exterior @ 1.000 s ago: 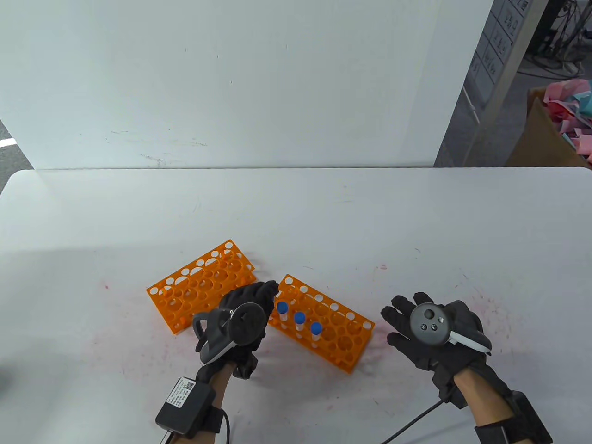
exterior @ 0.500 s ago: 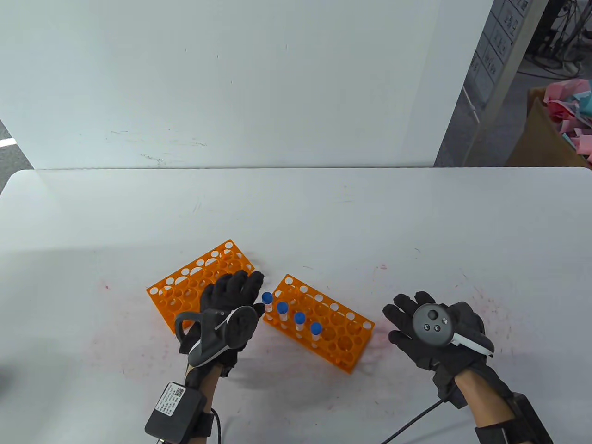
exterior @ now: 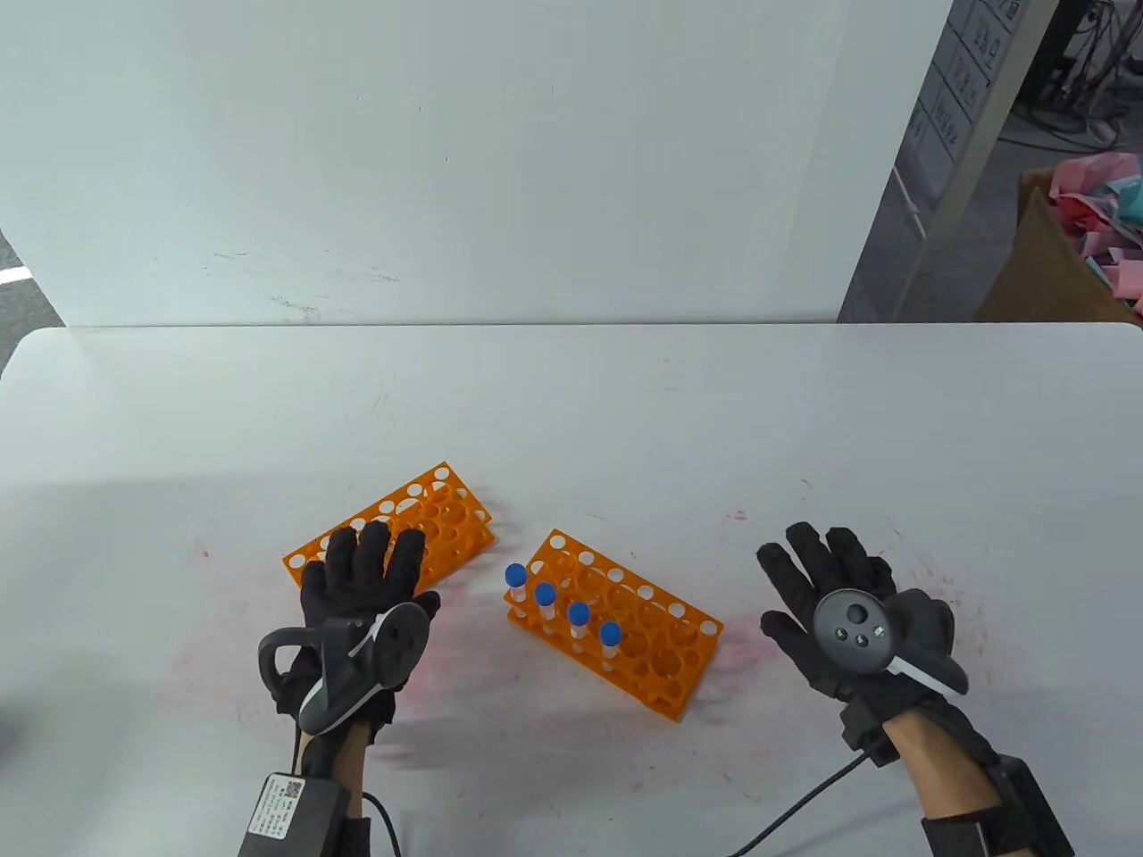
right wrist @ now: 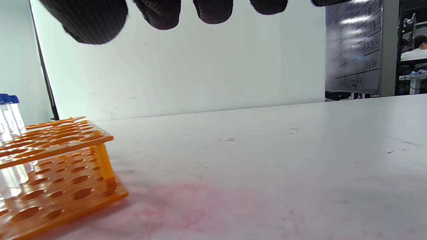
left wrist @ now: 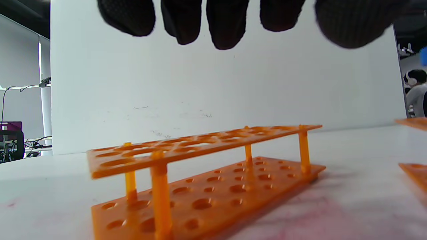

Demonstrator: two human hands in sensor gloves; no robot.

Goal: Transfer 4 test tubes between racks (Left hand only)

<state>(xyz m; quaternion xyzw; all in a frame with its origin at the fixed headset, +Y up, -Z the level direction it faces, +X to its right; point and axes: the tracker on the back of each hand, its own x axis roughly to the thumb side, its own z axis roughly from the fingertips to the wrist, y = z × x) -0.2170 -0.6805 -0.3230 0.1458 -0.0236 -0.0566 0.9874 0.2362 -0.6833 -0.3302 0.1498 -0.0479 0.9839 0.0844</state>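
Orange racks, two: the left rack [exterior: 393, 544] holds nothing, the right rack [exterior: 616, 620] four blue-capped tubes [exterior: 579, 619] (one row). My left hand [exterior: 362, 594] and right hand [exterior: 835, 616] are spread, holding nothing.

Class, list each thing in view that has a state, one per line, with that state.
Left rack: no tubes in it.
Right rack: holds four tubes.
Four blue-capped tubes: upright, capped.
Left hand: fingers spread, holding nothing.
Right hand: fingers spread, holding nothing.

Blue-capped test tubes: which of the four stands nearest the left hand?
The leftmost blue-capped test tube, at the right orange rack's corner facing the left hand.
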